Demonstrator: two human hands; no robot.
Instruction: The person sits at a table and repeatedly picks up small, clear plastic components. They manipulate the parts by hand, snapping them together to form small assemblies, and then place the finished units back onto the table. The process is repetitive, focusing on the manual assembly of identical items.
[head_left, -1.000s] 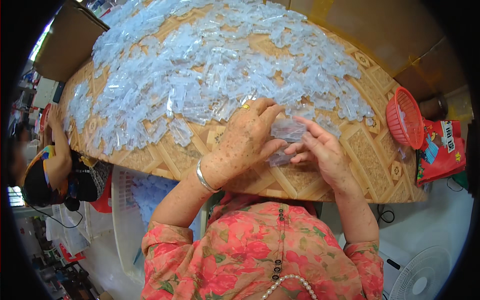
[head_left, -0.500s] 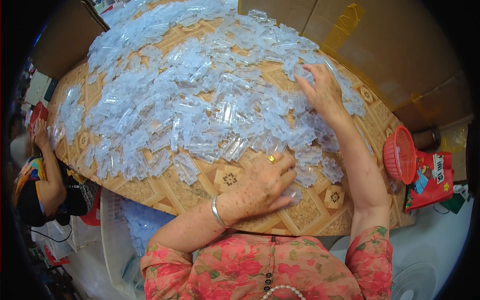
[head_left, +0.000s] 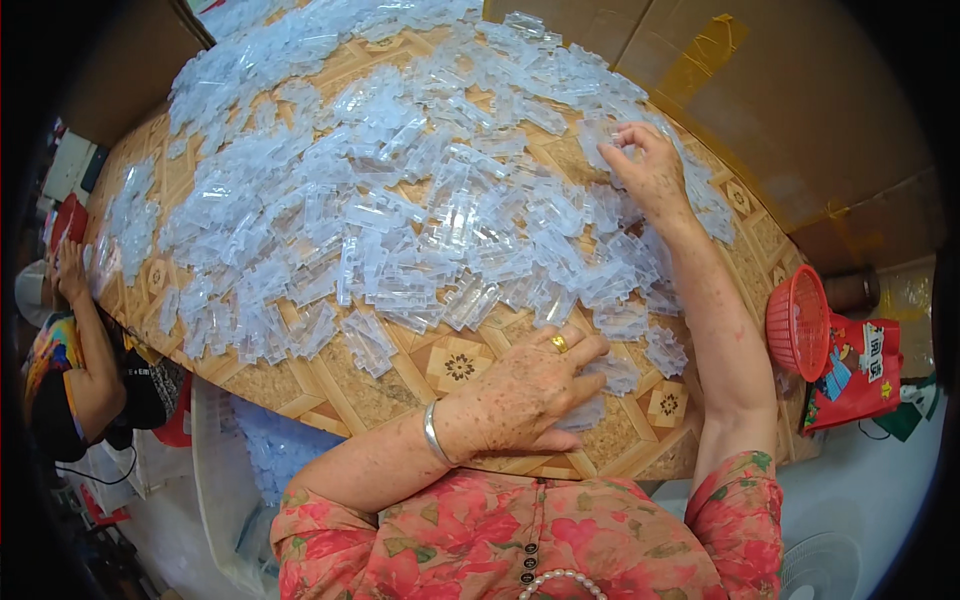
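Note:
Many small, flat, clear plastic pieces (head_left: 460,210) lie in overlapping heaps across the wood-patterned table (head_left: 340,395). My left hand (head_left: 525,390), wearing a ring and a bangle, is low over the near edge of the table. Its fingers are bent around a clear plastic piece (head_left: 586,413), partly hidden beneath them. Farther off to the right, my right hand (head_left: 652,175) pinches another clear plastic piece (head_left: 597,136) between thumb and fingers, above the right side of the heap. A few loose pieces rest between the two hands.
Tall cardboard (head_left: 780,110) walls in the far right side, with more cardboard (head_left: 130,60) at far left. A red plastic basket (head_left: 797,320) and red bag (head_left: 855,375) sit at the right edge. Another person's hand (head_left: 70,270) is at the left edge; a white bin (head_left: 215,480) stands below.
My left hand has drawn slightly nearer to me, with its plastic piece. The fingers of my right hand have closed in a pinch, and a piece now shows raised at their tips.

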